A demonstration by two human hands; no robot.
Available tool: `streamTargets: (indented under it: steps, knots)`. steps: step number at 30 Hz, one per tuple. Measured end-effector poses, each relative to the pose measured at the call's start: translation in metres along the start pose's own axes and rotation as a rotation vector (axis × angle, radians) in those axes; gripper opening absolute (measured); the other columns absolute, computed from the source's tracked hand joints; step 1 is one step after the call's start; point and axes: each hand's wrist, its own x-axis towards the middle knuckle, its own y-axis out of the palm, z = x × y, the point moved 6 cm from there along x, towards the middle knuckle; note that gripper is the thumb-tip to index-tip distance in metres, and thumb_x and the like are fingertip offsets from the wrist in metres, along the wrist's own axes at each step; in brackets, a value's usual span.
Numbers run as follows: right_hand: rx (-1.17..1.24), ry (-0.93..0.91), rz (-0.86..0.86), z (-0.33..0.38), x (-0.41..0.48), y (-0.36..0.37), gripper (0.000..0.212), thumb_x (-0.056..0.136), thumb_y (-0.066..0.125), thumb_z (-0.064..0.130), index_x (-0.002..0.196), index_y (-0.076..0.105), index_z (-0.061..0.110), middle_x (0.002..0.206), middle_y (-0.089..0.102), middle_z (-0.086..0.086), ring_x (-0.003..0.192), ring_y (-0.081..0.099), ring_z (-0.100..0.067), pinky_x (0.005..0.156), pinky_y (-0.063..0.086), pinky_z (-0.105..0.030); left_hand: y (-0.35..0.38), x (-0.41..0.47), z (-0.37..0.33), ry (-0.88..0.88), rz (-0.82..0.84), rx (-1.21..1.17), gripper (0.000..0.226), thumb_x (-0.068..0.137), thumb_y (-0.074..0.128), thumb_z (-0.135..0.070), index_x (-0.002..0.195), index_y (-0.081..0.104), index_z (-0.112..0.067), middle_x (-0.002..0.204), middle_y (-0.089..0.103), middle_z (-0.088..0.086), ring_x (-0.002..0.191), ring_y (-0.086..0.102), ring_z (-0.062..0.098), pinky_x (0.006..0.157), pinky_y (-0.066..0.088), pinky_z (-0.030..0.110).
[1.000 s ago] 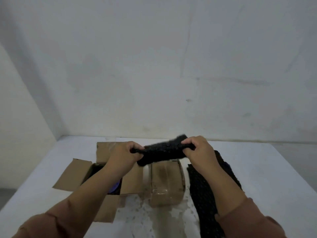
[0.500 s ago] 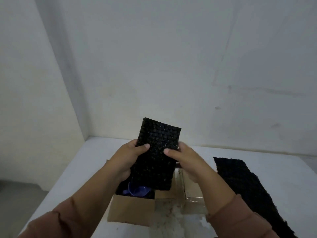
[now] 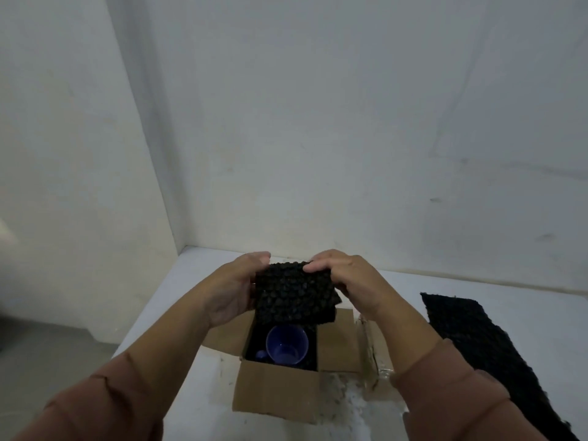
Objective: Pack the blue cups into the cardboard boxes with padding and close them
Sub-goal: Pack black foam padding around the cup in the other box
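Head view. Folded piece of black bubble padding (image 3: 294, 294), held just above the open cardboard box (image 3: 273, 389). Gripped at both upper corners: left hand (image 3: 235, 291) cupped along the left edge with the thumb over the top, right hand (image 3: 350, 281) curled over the top right corner. Both hands closed on the padding, neither free.

Looks very light, soft and limp: knobbly surface of small bubbles, doubled layers, lower edge hanging loose. Likely to sag or unfold if held at one corner only, so best taken at two corners or along opposite edges, as here. Not slippery, to judge by the bumpy texture; not fragile, though hard squeezing would probably flatten the bubbles.

Blue cup (image 3: 287, 345) directly below, upright and mouth up inside the box, with dark lining around it. Smooth, round, rigid, glossy rim; material uncertain, so better treated as breakable and covered gently, not pressed on. Small blue bump beside it at lower left, perhaps a handle; too dim to tell.

Box of plain brown corrugated card, stiff but easily bent at the creases, all flaps turned outward. Second box (image 3: 370, 342) touching its right side, shiny tape on top, mostly hidden behind the right forearm. Larger sheet of padding (image 3: 471, 338) lying flat on the pale table (image 3: 191, 281), well apart to the right. Rust-coloured sleeves on both arms.
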Motion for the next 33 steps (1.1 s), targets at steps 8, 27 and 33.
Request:
streamTargets:
  steps: [8,27,33]
  knots:
    - [0.093,0.141,0.019,-0.023,0.013,0.003,0.039,0.086,0.059,0.000,0.119,0.056,0.022,0.116,0.062,-0.013,0.105,0.062,-0.028,0.090,0.053,-0.044,-0.003,0.008,-0.007,0.098,-0.134,-0.035,0.031,0.087,0.052,0.011,0.106,0.058,-0.012,0.103,0.065,0.009,0.094,0.061,0.024,0.080,0.051,0.040]
    - [-0.259,0.237,0.076,-0.044,0.012,0.010,0.050,0.081,0.034,-0.010,0.070,0.073,0.019,0.092,0.068,-0.010,0.070,0.066,-0.021,0.063,0.058,-0.029,-0.006,-0.001,0.020,0.014,-0.098,0.693,0.027,0.079,0.073,-0.016,0.072,0.048,-0.014,0.065,0.054,-0.003,0.060,0.050,0.009,0.052,0.040,0.017]
    - [-0.572,0.208,0.181,-0.048,0.023,0.026,0.020,0.083,0.059,0.016,0.097,0.072,0.009,0.102,0.065,0.001,0.094,0.056,-0.011,0.083,0.046,-0.025,-0.015,0.003,0.025,0.142,-0.463,1.165,0.029,0.081,0.066,-0.021,0.066,0.041,-0.020,0.072,0.049,-0.006,0.062,0.045,0.009,0.052,0.031,0.020]
